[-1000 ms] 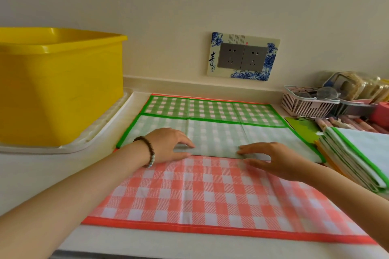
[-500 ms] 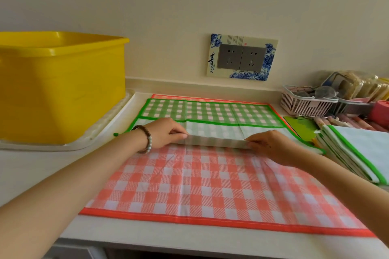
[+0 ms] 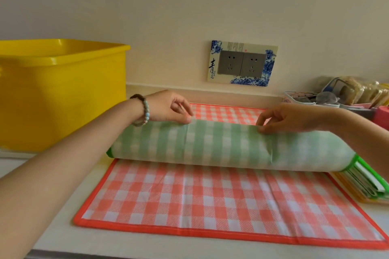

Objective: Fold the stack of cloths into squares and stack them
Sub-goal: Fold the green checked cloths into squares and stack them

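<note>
- The left hand [image 3: 168, 108] reaches in from the left of the frame and pinches the upper edge of the green checked cloth [image 3: 221, 145] between thumb and forefinger. Its other fingers are loosely curled above.
- A beaded bracelet [image 3: 143, 111] sits on the left wrist.
- The right hand [image 3: 289, 119] comes in from the right and pinches the same upper edge further right, thumb below and fingertips on top.
- The green checked cloth runs across the middle of the frame between the two hands. It is doubled over, with a rounded fold along its lower side and a green hem showing at both ends.
- Under it, the orange checked cloth [image 3: 210, 197] lies spread flat on the worktop [image 3: 54, 235]. Its far strip shows above the green cloth and its wide near part fills the lower centre.
- At the right edge of the frame, a stack of folded cloths [image 3: 367, 184] with green and orange hems lies beside the orange cloth; the green cloth's right end covers part of it.
- A yellow tub [image 3: 63, 94] stands at the left of the frame.
- A socket plate [image 3: 242, 63] with blue flower decoration is on the wall, upper centre.
- A white basket [image 3: 293, 97] and some blurred items sit at the far right by the wall.
</note>
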{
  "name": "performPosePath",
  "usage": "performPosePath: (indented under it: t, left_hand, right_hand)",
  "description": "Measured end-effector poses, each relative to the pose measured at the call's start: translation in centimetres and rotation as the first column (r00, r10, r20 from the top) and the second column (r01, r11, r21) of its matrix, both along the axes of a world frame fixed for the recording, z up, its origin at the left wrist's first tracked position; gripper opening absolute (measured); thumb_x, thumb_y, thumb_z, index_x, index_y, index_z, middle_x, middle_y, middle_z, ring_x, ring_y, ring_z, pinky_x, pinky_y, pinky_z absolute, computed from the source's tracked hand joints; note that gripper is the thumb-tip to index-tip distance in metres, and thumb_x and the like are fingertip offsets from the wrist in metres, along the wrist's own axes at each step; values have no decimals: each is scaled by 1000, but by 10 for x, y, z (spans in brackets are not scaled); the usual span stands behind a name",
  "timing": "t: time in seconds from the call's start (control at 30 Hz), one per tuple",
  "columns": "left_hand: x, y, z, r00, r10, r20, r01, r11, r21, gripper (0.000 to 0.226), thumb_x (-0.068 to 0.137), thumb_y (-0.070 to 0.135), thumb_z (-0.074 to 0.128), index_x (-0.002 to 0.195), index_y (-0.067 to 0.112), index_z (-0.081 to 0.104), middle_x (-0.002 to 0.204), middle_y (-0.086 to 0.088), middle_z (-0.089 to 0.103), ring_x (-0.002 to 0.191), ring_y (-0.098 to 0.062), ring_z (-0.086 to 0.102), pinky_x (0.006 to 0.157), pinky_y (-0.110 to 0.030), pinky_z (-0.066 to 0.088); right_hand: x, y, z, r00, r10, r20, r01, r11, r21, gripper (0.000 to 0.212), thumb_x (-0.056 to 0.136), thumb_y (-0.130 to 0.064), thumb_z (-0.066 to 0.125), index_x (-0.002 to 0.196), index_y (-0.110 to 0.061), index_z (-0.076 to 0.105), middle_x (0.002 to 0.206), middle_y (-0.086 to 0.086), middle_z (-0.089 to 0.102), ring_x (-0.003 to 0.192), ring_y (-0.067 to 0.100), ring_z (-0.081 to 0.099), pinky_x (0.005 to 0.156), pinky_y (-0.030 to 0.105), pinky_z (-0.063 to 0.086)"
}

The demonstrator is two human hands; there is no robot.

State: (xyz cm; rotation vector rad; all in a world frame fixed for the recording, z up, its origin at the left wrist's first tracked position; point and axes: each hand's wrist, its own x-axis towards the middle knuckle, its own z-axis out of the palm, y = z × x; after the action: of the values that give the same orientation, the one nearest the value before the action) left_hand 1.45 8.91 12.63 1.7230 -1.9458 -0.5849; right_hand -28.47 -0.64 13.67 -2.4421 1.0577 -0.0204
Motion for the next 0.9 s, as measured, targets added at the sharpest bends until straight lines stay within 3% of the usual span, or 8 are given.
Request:
performPosePath:
  t: [0.07, 0.13, 0.23, 0.4, 0.53, 0.77, 0.9]
  left_hand:
    - [-4, -8, -11, 991, 88, 104, -65, 976, -210, 20, 80, 20, 73, 97, 25, 65, 96, 10, 62, 89, -5, 53, 78, -17, 36]
    - [-13, -10, -22, 976, 99, 192, -33, 946, -322, 22, 82, 24, 69, 103, 31, 65, 107, 9, 60, 100, -6, 50, 85, -21, 38]
    - [-24, -12, -40, 975, 9, 223, 41, 975, -218, 24, 88, 33, 61, 112, 32, 64, 123, 8, 61, 115, -10, 54, 100, -28, 40]
    - [-37, -16, -72, 923, -47, 383, 37, 999, 35, 59, 90, 56, 46, 141, 27, 40, 148, 5, 39, 135, -14, 36, 111, -25, 27]
    - [-38, -24, -87, 889, -57, 455, 36, 998, 54, 68, 90, 63, 35, 146, 25, 28, 153, 6, 28, 140, -13, 26, 115, -29, 18]
    - [-28, -47, -108, 894, -36, 447, 15, 999, 51, 72, 90, 66, 27, 148, 24, 22, 156, 5, 19, 143, -11, 17, 118, -32, 13]
    - [-27, -52, -113, 879, -31, 476, 11, 999, 46, 71, 91, 64, 26, 149, 25, 18, 158, 5, 13, 144, -12, 12, 118, -34, 9]
  right_hand:
    - [10, -11, -6, 1000, -4, -4, 3, 971, -241, 7, 88, -32, 62, 85, -27, 67, 66, -20, 65, 60, -6, 56, 65, 10, 44]
    - [21, -22, -21, 1000, -11, -17, 4, 932, -363, 8, 89, -29, 61, 92, -26, 68, 83, -17, 66, 73, -3, 59, 72, 15, 47]
    - [34, -38, -49, 997, -72, 8, 69, 909, -410, 14, 89, -27, 61, 98, -20, 70, 96, -5, 67, 87, 10, 61, 81, 25, 48]
    - [48, -56, -91, 987, -136, 84, 159, 903, -398, 18, 91, -24, 59, 103, -16, 69, 107, 1, 68, 97, 17, 61, 80, 26, 44]
    - [56, -72, -111, 981, -159, 113, 193, 881, -432, 19, 92, -25, 56, 104, -15, 68, 108, 4, 66, 99, 23, 60, 80, 29, 44]
    - [64, -93, -126, 958, -200, 205, 277, 829, -485, 21, 93, -24, 53, 108, -18, 67, 106, 3, 62, 93, 22, 59, 71, 26, 42]
    - [64, -93, -127, 940, -244, 238, 330, 829, -452, 25, 94, -26, 51, 116, -22, 63, 115, 2, 62, 100, 22, 59, 77, 30, 46]
